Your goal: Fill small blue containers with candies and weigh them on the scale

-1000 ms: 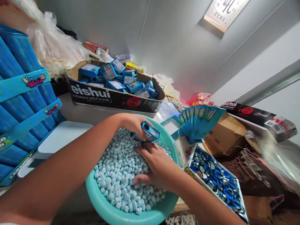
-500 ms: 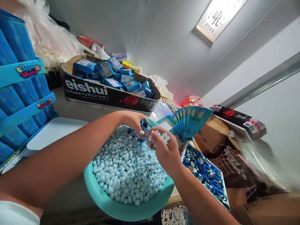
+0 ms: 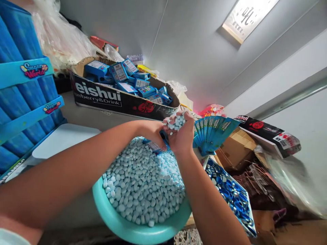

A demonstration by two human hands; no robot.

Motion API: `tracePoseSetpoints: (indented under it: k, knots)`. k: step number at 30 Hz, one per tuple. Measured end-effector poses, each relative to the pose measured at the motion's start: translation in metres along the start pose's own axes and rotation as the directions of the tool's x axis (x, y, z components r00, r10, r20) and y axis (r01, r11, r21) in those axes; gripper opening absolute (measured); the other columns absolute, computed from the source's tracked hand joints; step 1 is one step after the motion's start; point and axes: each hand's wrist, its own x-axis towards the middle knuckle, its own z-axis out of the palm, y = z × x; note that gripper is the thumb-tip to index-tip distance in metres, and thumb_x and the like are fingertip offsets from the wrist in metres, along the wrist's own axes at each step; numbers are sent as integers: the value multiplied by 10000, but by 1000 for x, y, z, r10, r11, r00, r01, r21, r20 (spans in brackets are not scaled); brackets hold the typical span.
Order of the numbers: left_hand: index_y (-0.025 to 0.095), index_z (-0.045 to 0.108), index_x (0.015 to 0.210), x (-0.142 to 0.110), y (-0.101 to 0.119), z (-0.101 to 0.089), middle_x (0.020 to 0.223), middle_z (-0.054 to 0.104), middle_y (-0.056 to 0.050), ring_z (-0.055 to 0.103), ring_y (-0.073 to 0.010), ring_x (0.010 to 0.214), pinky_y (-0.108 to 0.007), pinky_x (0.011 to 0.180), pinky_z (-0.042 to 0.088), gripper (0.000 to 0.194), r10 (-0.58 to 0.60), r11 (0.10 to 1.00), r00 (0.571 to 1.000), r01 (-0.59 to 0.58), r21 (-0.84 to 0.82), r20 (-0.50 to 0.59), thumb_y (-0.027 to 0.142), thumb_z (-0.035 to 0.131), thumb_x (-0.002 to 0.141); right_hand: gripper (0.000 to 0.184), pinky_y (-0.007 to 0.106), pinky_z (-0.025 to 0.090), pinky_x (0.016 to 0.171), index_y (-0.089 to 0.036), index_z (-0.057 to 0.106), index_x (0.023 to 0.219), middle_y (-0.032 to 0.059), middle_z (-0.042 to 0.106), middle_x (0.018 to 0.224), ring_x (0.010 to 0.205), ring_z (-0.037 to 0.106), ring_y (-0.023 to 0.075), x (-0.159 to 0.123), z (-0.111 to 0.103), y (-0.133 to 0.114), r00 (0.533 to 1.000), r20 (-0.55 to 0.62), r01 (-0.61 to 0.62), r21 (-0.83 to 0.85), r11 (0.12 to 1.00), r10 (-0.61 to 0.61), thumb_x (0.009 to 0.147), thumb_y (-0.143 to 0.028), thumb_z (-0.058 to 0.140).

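Observation:
My left hand [image 3: 155,132] is closed around a small blue candy box [image 3: 154,146], tilted just above the heap, with its dark opening towards my right hand. Cupped palm up against that opening, my right hand [image 3: 182,134] carries a handful of pale blue candies [image 3: 177,122]. Part of the box is hidden by my fingers and wrist. Below both hands, a turquoise bowl [image 3: 143,233] is filled with the same small candies [image 3: 143,187].
Behind the bowl, a black carton [image 3: 102,97] holds several blue boxes [image 3: 120,73]. At right are fanned blue cards [image 3: 214,131] and a tray of blue-and-silver caps [image 3: 230,194]. Stacked Sugar World displays [image 3: 28,75] stand left, beside a white lid [image 3: 66,141].
My right hand has risen and turned palm up, bringing the candies to the box opening. My left hand still grips the box. The whole view has shifted slightly.

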Motion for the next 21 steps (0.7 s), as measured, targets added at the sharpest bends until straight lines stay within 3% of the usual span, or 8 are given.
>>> tracePoseSetpoints:
  k: [4, 7, 10, 15, 21]
  knots:
    - [174, 719, 1103, 0, -2, -3, 1142, 706, -42, 586, -310, 1129, -331, 942, 465, 581, -36, 999, 999, 35, 20, 29, 416, 865, 595, 219, 227, 499, 550, -219, 559, 751, -49, 555, 607, 648, 665, 137, -3, -4, 3, 998, 52, 18, 46, 999, -20, 879, -394, 530]
    - [173, 707, 1073, 0, -3, -2, 1171, 689, -45, 560, -314, 1171, -328, 970, 453, 575, 13, 1000, 1000, -13, 4, 16, 427, 865, 583, 219, 229, 485, 528, -210, 567, 723, -42, 560, 618, 636, 657, 141, -5, -5, 3, 996, 92, 15, 73, 997, -21, 869, -370, 531]
    - [161, 686, 1006, 0, -3, -2, 1093, 697, -46, 584, -301, 1120, -322, 927, 475, 522, 42, 996, 998, -39, -84, 40, 405, 856, 577, 225, 217, 438, 471, -200, 573, 690, -28, 588, 670, 589, 617, 121, -7, -5, 3, 996, 81, 42, 58, 997, -47, 836, -371, 554]
    - [161, 686, 987, -1, 2, -1, 969, 713, -35, 637, -271, 966, -326, 838, 504, 489, -74, 996, 994, 78, -53, 74, 384, 849, 584, 246, 214, 437, 456, -187, 564, 623, -4, 646, 755, 572, 590, 102, -9, -5, 3, 999, 38, 34, 43, 999, -35, 767, -385, 597]
    - [165, 716, 954, 1, 4, -1, 947, 728, -24, 649, -268, 965, -325, 858, 522, 424, -15, 998, 996, 19, -55, 86, 339, 845, 589, 200, 222, 477, 498, -197, 577, 686, -19, 654, 690, 618, 655, 133, -10, -6, 4, 997, 48, 65, 41, 997, -66, 787, -368, 596]
